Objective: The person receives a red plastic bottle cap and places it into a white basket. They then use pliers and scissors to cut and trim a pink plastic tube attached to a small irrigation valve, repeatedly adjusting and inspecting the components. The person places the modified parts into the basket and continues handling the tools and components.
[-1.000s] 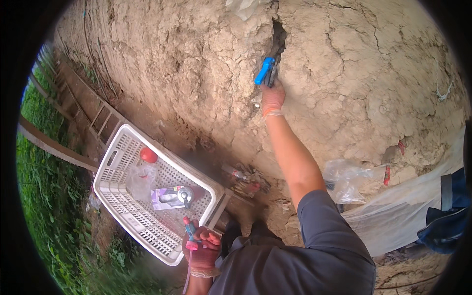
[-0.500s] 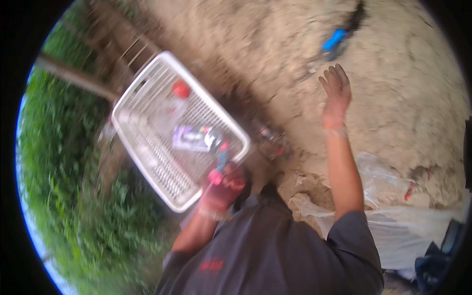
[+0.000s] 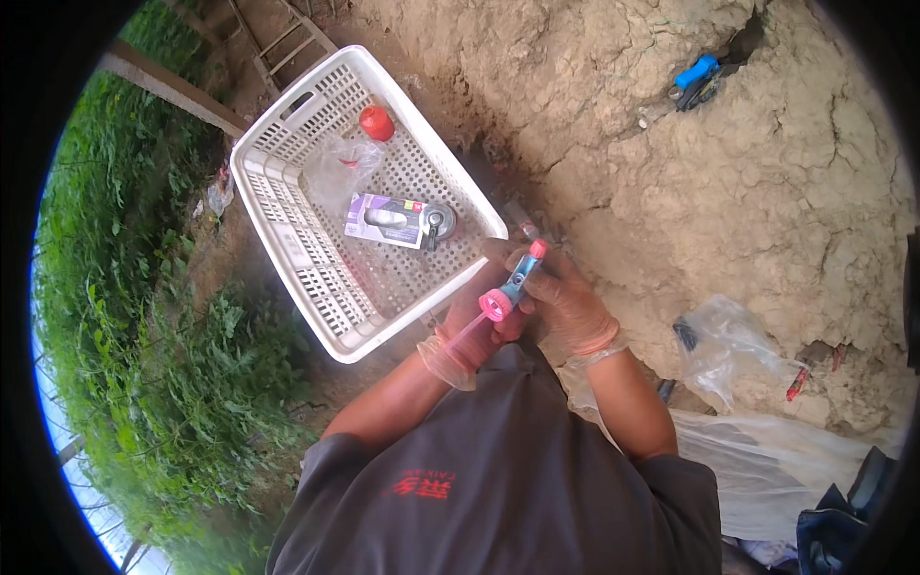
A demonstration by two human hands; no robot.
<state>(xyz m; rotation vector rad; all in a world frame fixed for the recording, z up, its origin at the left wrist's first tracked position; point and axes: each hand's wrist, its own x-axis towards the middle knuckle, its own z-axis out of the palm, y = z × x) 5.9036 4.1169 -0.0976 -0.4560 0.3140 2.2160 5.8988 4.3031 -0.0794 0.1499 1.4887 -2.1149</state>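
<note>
In front of my chest, my two hands meet over a blue and pink spray head. It has a pink ring collar, a small pink tip and a thin pink tube trailing back over my left wrist. My left hand is closed around its lower part, by the collar. With its thumb on the blue body, my right hand grips it from the other side. Thin clear gloves cover both hands. Some fingers are hidden behind the spray head. Just beyond my left hand lies the near end of a white plastic basket.
Inside the basket are a red round container, a clear bag, a purple-white box and a round metallic item. Blue-handled shears lie on cracked soil. Plastic sheeting spreads at right; green plants grow at left.
My right hand, outstretched over the soil before, has come in to the spray head and closed on it. My left hand, still holding it, has moved right, away from the basket.
</note>
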